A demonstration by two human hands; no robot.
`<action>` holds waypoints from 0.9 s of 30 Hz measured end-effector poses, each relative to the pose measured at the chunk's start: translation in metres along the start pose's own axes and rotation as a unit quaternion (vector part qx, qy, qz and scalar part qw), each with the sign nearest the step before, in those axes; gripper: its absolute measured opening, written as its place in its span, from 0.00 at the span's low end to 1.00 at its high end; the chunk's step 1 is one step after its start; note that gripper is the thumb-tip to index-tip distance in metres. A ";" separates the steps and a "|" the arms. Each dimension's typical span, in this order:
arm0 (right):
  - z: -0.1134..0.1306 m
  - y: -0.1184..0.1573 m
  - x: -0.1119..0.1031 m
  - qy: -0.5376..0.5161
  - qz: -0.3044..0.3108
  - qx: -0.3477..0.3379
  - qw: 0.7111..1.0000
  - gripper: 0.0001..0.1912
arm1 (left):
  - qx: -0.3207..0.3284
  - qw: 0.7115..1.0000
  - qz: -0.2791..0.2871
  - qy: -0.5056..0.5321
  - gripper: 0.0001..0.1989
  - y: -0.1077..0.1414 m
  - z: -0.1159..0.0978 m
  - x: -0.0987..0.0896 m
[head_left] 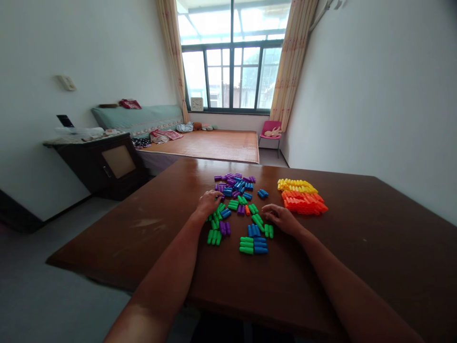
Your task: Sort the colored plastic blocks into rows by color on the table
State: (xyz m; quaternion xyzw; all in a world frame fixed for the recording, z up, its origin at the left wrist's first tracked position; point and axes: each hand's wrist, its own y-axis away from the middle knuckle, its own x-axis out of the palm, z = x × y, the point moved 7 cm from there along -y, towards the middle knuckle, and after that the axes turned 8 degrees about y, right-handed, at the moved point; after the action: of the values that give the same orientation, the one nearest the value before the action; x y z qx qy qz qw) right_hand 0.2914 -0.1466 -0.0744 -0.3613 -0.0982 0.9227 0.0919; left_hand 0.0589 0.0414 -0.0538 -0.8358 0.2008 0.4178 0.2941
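Two hands reach in over mixed blocks on a brown table.

The left hand (209,202), fingers loosely bent, rests at the left edge of the mixed blocks (233,205), fingertips at the purple ones (219,187); whether it grips any, I cannot tell. The right hand (280,217), half open with fingers curled, hovers right of the green ones (257,220), near the orange stack (303,203) and yellow stack (296,185) at far right.
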 end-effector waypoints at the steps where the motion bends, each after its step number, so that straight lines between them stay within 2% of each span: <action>1: 0.000 0.000 0.000 0.000 -0.001 0.000 1.000 0.13 | -0.001 1.000 -0.016 0.004 0.13 -0.002 0.002 -0.002; 4: -0.001 0.000 0.000 0.001 -0.007 0.003 1.000 0.14 | 0.001 0.998 -0.062 0.020 0.16 -0.012 0.005 -0.004; 7: -0.003 -0.001 -0.001 0.007 -0.011 0.005 1.000 0.13 | -0.021 0.998 -0.059 0.004 0.20 -0.027 0.008 0.004; 12: -0.005 -0.002 -0.002 0.000 -0.013 0.002 1.000 0.13 | -0.102 0.993 0.030 -0.045 0.26 -0.054 0.012 0.025; 15: -0.005 -0.003 -0.002 -0.012 -0.015 0.003 1.000 0.12 | -0.092 0.991 0.083 -0.053 0.23 -0.068 0.011 0.028; 17: -0.007 -0.004 -0.003 -0.020 -0.018 0.007 1.000 0.12 | -0.067 0.992 0.092 -0.048 0.19 -0.075 0.011 0.025; 20: -0.009 -0.006 -0.002 -0.029 -0.017 0.006 0.999 0.12 | -0.060 0.995 0.075 -0.042 0.15 -0.078 0.018 0.016; 23: -0.010 -0.007 -0.001 -0.032 -0.015 -0.003 0.999 0.12 | -0.061 0.996 0.041 -0.047 0.17 -0.074 0.027 0.008; 27: -0.012 -0.008 -0.002 -0.031 -0.023 -0.006 0.999 0.12 | -0.030 0.999 -0.001 -0.039 0.17 -0.062 0.039 -0.003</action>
State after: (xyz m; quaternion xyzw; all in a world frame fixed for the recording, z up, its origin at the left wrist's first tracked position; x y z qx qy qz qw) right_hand 0.3019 -0.1380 -0.0800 -0.3309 -0.1147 0.9304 0.1081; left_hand 0.0711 0.1138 -0.0496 -0.8274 0.1755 0.4556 0.2775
